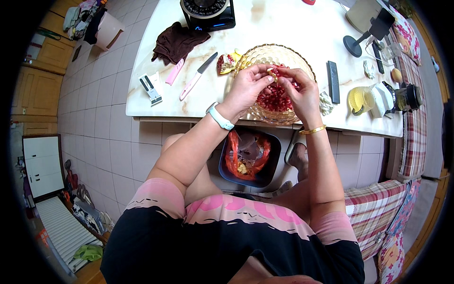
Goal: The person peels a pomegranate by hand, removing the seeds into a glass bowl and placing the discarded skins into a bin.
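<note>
Both my hands meet over an amber glass bowl with a bumpy wall, which holds a heap of loose red pomegranate seeds. Between the fingertips of my left hand and my right hand is a small piece of pomegranate, pinched from both sides. My fingers cover much of it. Left of the bowl lies a larger chunk of pomegranate with yellow rind and red seeds. A knife with a pink handle rests farther left, beside its pink sheath.
Below the table edge stands a dark bin lined with a red bag. A brown cloth and a black kitchen scale sit at the far left. To the right are a dark bar, crumpled tissue and a glass jug.
</note>
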Action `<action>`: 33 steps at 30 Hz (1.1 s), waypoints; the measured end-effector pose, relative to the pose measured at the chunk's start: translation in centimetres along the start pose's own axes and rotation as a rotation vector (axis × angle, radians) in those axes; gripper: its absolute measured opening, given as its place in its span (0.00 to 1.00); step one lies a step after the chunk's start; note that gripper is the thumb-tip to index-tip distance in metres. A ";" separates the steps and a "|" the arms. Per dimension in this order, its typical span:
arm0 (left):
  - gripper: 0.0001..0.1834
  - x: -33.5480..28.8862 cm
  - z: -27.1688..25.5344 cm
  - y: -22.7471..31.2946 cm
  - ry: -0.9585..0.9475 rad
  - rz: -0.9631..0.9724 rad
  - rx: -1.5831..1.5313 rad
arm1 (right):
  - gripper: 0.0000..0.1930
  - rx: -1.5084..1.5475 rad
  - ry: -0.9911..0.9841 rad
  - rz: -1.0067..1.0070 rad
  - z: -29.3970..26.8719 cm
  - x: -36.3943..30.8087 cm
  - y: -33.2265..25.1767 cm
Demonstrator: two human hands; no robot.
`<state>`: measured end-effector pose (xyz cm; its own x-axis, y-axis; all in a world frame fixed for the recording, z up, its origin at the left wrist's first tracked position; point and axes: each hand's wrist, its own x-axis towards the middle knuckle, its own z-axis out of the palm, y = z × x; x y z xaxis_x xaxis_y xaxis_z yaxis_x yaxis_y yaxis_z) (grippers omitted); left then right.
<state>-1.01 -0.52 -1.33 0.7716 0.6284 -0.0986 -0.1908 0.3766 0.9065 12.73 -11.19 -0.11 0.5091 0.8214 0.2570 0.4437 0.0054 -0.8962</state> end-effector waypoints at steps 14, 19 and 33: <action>0.16 0.0 0.0 0.0 -0.008 -0.028 0.031 | 0.09 0.231 -0.043 0.265 -0.6 0.2 0.5; 0.17 -0.2 0.1 0.5 0.001 -0.118 -0.079 | 0.10 0.324 0.008 0.258 -0.4 0.3 0.7; 0.20 -0.2 -0.3 0.1 -0.058 -0.042 0.036 | 0.10 -0.024 -0.008 0.127 -0.5 -0.1 0.3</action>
<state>-1.38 -0.40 -1.33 0.8125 0.5717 -0.1141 -0.1363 0.3766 0.9163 13.15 -11.50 -0.20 0.5563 0.8193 0.1387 0.3938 -0.1129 -0.9122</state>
